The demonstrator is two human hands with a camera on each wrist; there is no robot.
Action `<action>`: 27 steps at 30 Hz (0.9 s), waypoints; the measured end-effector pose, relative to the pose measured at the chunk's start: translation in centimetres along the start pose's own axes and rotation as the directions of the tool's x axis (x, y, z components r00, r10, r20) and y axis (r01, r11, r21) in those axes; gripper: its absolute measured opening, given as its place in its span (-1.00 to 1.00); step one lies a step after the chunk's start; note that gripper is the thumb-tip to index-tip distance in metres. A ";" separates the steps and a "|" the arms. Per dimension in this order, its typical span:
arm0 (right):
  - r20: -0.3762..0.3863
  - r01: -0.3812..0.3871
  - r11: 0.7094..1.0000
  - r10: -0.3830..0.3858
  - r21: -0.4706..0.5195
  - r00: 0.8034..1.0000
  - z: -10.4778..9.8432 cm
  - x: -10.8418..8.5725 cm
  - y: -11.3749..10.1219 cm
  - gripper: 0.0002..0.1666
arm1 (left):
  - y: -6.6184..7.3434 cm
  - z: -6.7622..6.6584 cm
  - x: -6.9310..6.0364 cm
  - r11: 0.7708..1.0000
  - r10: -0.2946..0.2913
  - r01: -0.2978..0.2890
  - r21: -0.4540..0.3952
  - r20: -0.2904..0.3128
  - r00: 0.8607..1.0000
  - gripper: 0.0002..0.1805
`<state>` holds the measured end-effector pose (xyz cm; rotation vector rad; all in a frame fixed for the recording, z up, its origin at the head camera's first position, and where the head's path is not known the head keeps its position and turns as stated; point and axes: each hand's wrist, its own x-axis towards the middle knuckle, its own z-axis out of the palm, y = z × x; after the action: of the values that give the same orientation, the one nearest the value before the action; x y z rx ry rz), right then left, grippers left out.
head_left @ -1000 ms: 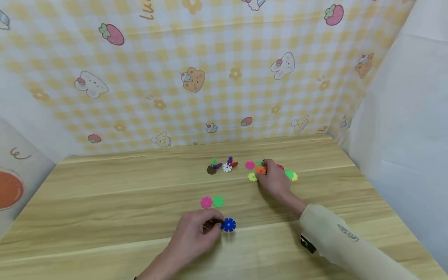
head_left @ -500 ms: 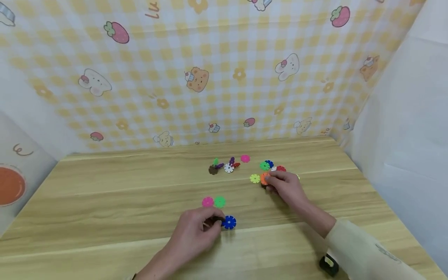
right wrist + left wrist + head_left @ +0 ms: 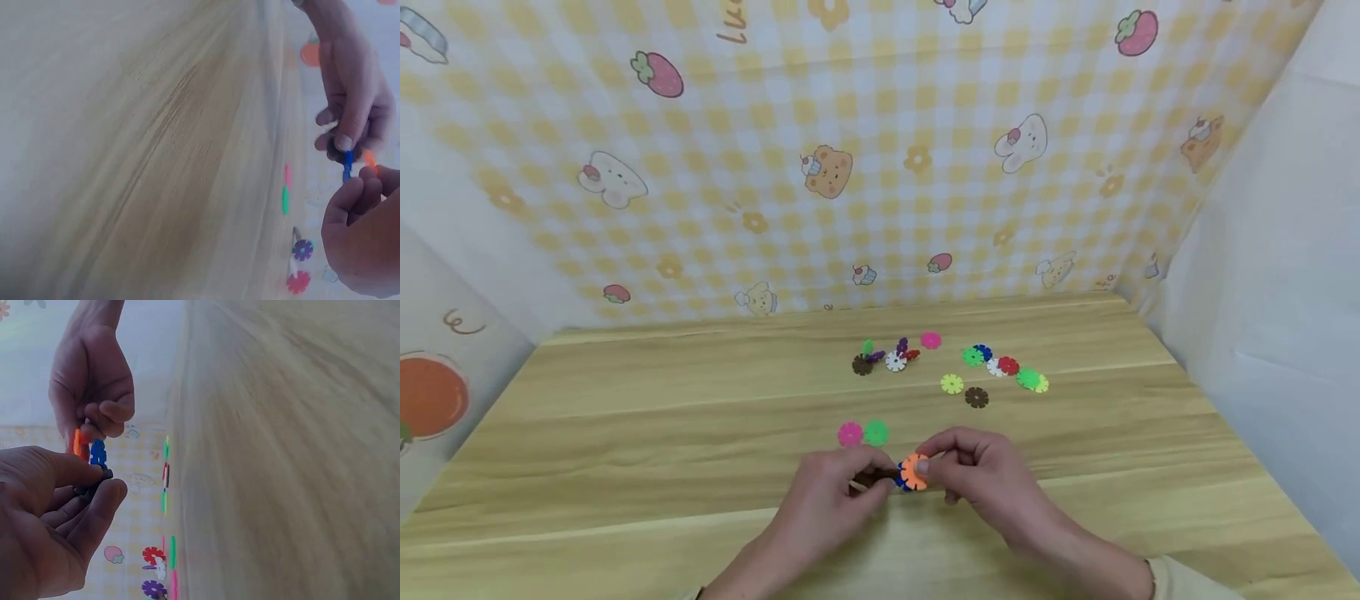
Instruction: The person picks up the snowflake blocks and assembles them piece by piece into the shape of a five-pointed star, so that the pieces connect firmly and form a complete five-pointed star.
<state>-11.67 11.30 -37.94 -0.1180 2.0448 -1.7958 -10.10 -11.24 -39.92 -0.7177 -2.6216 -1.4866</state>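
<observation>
Near the front middle, my left hand (image 3: 831, 504) pinches a dark brown notched disc (image 3: 874, 477) between thumb and fingers, and a blue disc (image 3: 98, 452) sticks out from it. My right hand (image 3: 1000, 483) holds an orange disc (image 3: 913, 472) by thumb and fingers, in front of the blue one in the head view. In the left wrist view the orange disc (image 3: 77, 442) stands beside the blue disc, a narrow gap between them. Part of the brown piece is hidden by the left fingers.
Pink (image 3: 850, 434) and green (image 3: 876, 432) discs lie just behind my left hand. Farther back stand two small joined clusters, one with a white disc (image 3: 896, 361). Several loose discs lie at the back right, among them yellow (image 3: 952, 383) and brown (image 3: 977, 397).
My right hand has carried the orange disc from the back right group to the blue disc at my left hand. The loose brown disc is uncovered. A pink disc at the back has shifted slightly.
</observation>
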 end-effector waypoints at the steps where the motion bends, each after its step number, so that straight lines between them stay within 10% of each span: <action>1: -0.007 0.002 1.000 -0.002 -0.009 1.000 0.3 -0.1 0.0 -0.68 | 0.1 0.1 0.0 1.000 0.010 -0.010 0.001 -0.002 1.000 -0.86; 13: 0.007 0.055 0.994 -0.054 -0.091 0.998 0.2 -0.4 -0.7 -0.76 | 0.8 0.2 -0.6 0.997 0.077 -0.080 -0.019 -0.103 0.992 -0.78; 17: 0.052 0.068 0.993 -0.064 -0.092 0.997 0.3 -0.3 -0.9 -0.76 | 0.5 0.0 -0.9 0.983 0.182 -0.176 0.056 -0.133 0.974 -0.74; 27: 0.080 -0.020 0.997 0.014 0.069 0.997 1.4 -0.2 -0.1 -0.74 | 0.1 0.2 -1.4 0.941 0.305 -0.279 0.191 -0.123 0.944 -0.72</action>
<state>-10.97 10.06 -37.88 -0.1490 1.9203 -1.8207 -8.75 -11.54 -40.32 -0.8921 -2.3667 -1.1689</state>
